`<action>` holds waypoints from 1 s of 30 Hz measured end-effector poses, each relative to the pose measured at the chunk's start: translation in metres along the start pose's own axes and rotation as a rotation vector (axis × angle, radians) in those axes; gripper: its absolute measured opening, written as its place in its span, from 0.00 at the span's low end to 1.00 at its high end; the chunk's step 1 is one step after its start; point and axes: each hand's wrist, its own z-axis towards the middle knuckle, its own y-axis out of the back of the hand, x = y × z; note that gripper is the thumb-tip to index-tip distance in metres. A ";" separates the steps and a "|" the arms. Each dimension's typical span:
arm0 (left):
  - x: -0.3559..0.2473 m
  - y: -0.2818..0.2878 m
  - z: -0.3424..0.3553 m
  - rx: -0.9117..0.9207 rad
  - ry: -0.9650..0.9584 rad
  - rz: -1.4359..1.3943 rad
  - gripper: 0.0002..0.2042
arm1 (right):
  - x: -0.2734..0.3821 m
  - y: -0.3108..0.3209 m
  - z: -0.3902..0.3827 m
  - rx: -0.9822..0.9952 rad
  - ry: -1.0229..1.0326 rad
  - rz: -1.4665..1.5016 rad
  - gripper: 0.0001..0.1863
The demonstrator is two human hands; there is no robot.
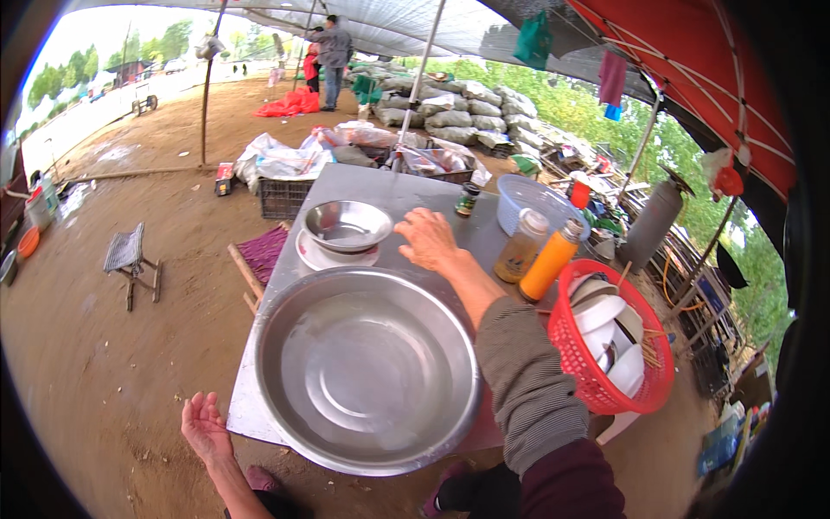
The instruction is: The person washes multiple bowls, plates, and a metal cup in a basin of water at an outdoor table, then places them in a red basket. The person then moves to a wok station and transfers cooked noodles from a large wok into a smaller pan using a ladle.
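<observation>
1. Left hand (207, 428): off the near-left corner of the counter (354, 183), fingers loosely curled and apart, holding nothing.
2. Basin (277, 372): on the near part of the counter, with what looks like clear water and no dish in it.
3. Red basket (572, 368): right of the basin, piled with dishes (598, 313) and chopsticks (653, 353); that gathering looks done.
4. Right hand (430, 240): above the counter beyond the basin, fingers bent and apart, gripping nothing. It is just beside the bowl (346, 225); whether a fingertip touches the rim, I cannot tell.
5. Bowl: on a plate (314, 254) behind the basin. Both stand outside the red basket, so they seem left to handle.
</observation>
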 end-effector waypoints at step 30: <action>-0.003 0.011 -0.014 -0.035 0.084 -0.131 0.10 | 0.156 0.097 -0.164 0.174 0.117 0.821 0.15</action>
